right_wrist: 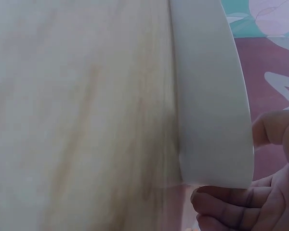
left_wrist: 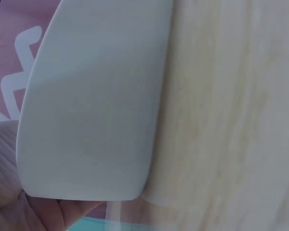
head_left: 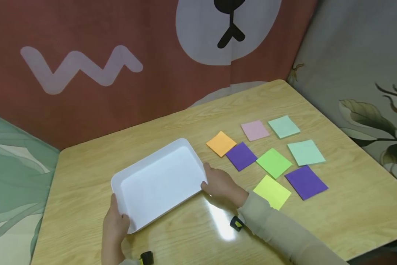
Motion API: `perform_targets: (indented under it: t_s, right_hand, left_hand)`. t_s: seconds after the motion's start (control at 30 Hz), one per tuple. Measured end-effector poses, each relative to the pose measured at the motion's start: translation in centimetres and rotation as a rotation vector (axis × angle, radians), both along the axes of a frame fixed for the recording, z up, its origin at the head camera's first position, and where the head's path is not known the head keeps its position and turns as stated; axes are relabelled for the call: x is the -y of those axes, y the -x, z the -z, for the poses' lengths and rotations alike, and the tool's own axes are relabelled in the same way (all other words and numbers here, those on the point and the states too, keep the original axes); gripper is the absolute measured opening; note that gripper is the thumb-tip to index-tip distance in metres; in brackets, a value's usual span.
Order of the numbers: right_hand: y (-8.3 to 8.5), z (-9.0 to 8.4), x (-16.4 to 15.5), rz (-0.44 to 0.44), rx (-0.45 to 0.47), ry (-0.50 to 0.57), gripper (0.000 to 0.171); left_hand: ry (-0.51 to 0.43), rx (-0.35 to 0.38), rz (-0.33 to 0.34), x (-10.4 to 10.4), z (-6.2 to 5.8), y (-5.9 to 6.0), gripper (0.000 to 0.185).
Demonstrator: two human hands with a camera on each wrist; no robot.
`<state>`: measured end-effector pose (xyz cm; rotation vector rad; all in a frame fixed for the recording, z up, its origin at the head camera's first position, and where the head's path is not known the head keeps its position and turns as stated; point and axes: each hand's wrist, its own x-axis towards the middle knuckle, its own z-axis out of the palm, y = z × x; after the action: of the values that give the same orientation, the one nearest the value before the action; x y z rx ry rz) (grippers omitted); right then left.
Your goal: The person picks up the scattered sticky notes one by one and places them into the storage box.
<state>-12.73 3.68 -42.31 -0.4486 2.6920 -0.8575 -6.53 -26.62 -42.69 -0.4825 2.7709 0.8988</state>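
Note:
A white rectangular tray (head_left: 162, 182) sits at a slant over the left half of the wooden table, its hollow side up with nothing in it. My left hand (head_left: 115, 223) grips its left short end, thumb at the near corner. At the opposite short end, my right hand (head_left: 223, 185) holds the rim with the thumb near the front corner. In the left wrist view the tray's outer wall (left_wrist: 94, 106) stands close over the wood, with the palm at its end. The right wrist view shows curled fingers (right_wrist: 231, 207) at the tray's lower corner.
Several square paper pads lie right of the tray: orange (head_left: 221, 144), pink (head_left: 255, 130), mint (head_left: 283, 127), purple (head_left: 241, 156), green (head_left: 274, 163) and yellow (head_left: 272, 192). My right forearm (head_left: 284, 232) overlaps the yellow one. A red cloth (head_left: 152, 99) hangs behind the table's far edge.

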Motion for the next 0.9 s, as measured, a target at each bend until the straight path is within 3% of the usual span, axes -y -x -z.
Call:
perform_targets:
  t_s: [0.13,0.33,0.53,0.7,0.9]
  right_hand:
    - [-0.9,0.1,-0.5,-0.003,-0.018,-0.014,0.061]
    - [-1.9,0.3,-1.4,-0.016,-0.106,-0.019,0.037]
    - [-3.1,0.5,-2.3,-0.012,-0.06,0.016,0.026]
    - [-3.9,0.6,-3.2,-0.008,-0.033,0.029,0.026]
    - [-4.8,0.2,-4.5,0.011,-0.05,0.041,0.019]
  left_hand:
    - [0.0,0.024,0.017,-0.3,0.0,0.0,0.074]
    - [-0.01,0.068,0.023,-0.7,-0.3,-0.1,0.072]
    - [-0.017,0.026,0.027,-0.8,-0.1,-0.7,0.061]
    - [-0.017,-0.008,0.09,-1.0,0.0,-0.9,0.063]
    - [-0.084,0.031,0.168,-1.5,0.2,-0.3,0.075]
